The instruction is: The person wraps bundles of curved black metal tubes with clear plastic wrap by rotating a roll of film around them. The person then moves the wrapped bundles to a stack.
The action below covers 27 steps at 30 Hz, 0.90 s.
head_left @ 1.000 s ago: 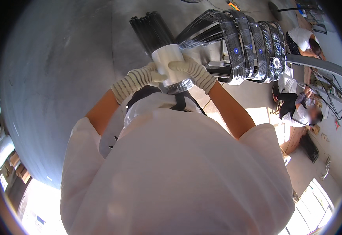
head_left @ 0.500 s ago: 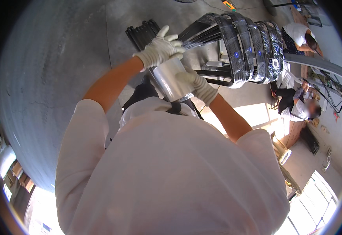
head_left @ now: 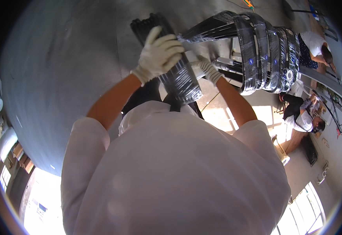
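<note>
A bundle of black tubes (head_left: 180, 80) slants in front of me, its lower part wrapped in shiny clear film. My left hand (head_left: 159, 55), in a pale knit glove, lies over the bundle's upper middle, thumb apart and fingers stretched across it. My right hand (head_left: 208, 68), in a matching striped-cuff glove, is at the bundle's right side, reaching partly behind it. Its fingers look closed round something pale, mostly hidden. The roll of clear film does not show plainly now.
Film-wrapped black curved frames (head_left: 257, 51) stand to the right, close to my right hand. Two people work farther right: one in a white top (head_left: 312, 43), another seated (head_left: 304, 113). A large dark grey surface (head_left: 61, 78) spreads to the left.
The film roll has left the front of the bundle, baring the wrapped tubes. My right hand has moved up and right, partly behind the bundle; my left hand now lies over the tubes.
</note>
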Motion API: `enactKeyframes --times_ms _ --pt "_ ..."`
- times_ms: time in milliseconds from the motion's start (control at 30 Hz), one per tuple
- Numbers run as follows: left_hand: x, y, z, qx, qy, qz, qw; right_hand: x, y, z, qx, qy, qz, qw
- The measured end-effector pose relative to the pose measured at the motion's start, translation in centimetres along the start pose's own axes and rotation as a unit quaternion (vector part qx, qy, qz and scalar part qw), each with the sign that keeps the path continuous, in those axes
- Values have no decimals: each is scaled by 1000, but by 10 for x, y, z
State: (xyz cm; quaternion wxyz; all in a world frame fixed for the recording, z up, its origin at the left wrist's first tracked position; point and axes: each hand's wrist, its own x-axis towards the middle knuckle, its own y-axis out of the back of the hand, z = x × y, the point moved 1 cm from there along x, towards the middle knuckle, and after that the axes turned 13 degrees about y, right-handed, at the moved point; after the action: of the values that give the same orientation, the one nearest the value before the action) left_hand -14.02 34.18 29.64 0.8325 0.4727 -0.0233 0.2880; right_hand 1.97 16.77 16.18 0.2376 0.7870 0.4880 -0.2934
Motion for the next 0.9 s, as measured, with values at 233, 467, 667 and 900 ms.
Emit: enactKeyframes --times_ms 233,467,667,900 --pt "-137 -73 -39 -550 691 -168 438 10 -37 62 176 224 -172 943" --pt "-123 -91 -39 -672 633 -249 292 11 -68 80 -471 348 -108 804" --pt "-114 -35 -16 -679 579 -142 428 -15 -57 32 -422 310 -78 848" --pt "-103 39 6 -601 670 -72 430 -74 -83 -134 -24 394 160 905"
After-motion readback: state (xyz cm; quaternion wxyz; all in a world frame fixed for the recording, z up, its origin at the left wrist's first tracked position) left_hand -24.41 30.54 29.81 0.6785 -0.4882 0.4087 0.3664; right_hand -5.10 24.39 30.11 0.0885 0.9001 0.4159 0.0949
